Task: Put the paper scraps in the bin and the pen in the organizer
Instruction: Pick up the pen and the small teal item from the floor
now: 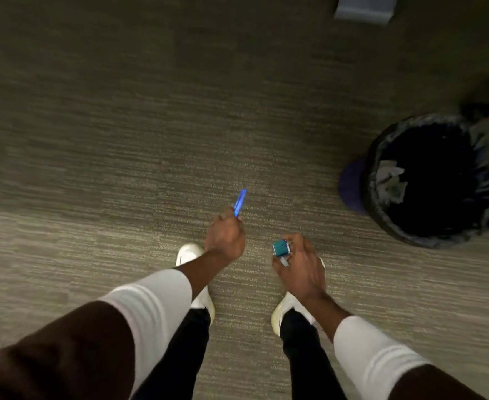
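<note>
My left hand (225, 238) grips a blue pen (240, 202) whose free end points up and away over the carpet. My right hand (298, 262) is closed around a small teal object (280, 248) with a pale bit sticking out below; I cannot tell what it is. The bin (382, 215), round with a black liner, stands on the floor to the right of both hands, and pale paper scraps (390, 179) lie inside against its left wall. No organizer shows in this view.
Grey-green carpet (122, 140) fills the view. My two white shoes (187, 252) stand under my hands. A purple shape (351, 186) pokes out behind the bin's left side. A pale grey box (363, 8) sits at the top edge.
</note>
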